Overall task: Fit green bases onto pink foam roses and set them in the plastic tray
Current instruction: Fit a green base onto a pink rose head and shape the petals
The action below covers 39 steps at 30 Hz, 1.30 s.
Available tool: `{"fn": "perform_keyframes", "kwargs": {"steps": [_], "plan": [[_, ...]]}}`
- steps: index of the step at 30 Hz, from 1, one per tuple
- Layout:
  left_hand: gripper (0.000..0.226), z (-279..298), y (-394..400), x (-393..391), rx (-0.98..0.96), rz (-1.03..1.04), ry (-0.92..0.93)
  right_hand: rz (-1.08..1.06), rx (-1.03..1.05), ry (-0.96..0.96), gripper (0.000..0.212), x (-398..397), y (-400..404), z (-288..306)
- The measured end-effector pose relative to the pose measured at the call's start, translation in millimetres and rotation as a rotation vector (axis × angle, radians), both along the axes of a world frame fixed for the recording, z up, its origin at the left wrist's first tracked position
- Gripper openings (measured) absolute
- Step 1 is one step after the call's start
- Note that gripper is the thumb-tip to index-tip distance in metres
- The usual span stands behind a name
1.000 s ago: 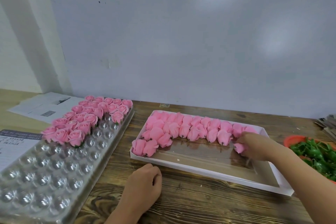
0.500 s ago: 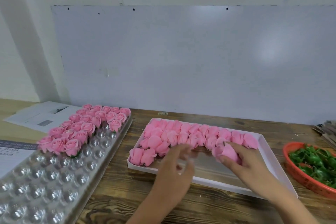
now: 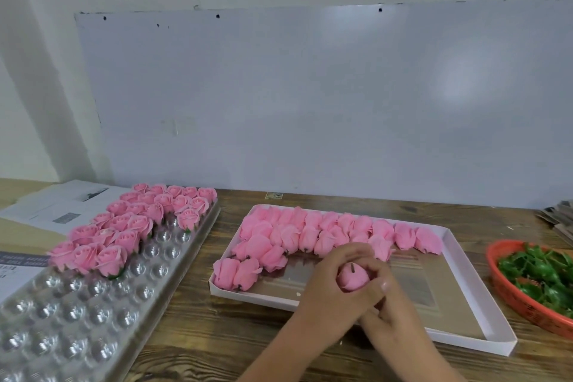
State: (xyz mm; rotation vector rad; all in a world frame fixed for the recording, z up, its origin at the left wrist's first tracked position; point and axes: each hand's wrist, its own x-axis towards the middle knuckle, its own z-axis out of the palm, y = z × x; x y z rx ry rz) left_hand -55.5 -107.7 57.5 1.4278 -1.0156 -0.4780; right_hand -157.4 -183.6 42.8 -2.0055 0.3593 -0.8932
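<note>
Head view: both hands (image 3: pixel 350 288) around one rose (image 3: pixel 353 278) (orange basket (image 3: pixel 527 308) right).

Dark wooden table (image 3: pixel 192 347), clear plastic tray (image 3: pixel 77 313) at left, white shallow box (image 3: pixel 459 257) in the middle, orange basket (image 3: pixel 527 307) at right, papers (image 3: pixel 52 208) far left

Pink rose (image 3: pixel 353 279), stub upward

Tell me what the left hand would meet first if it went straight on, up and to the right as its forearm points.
The left hand already grips the held rose; beyond it, probably the loose roses in the white box, though depth is unclear.
</note>
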Motion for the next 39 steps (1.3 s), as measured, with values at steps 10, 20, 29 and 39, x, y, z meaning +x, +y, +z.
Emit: {"fn": "perform_keyframes", "kwargs": {"steps": [10,20,29,39], "plan": [[0.023,-18,-2,-1,-0.067,0.109,0.152,0.061,0.339,-0.165,0.052,5,2,-16],[0.017,-10,2,-10,-0.114,0.032,0.379,0.313,0.674,-0.203,0.041,8,0,-19],[0.029,-19,4,-9,-0.134,-0.063,0.402,0.428,1.129,-0.352,0.028,9,7,-15],[0.050,-14,13,5,-0.039,-0.220,0.012,0.673,1.367,-0.214,0.055,-6,-5,2]]}}
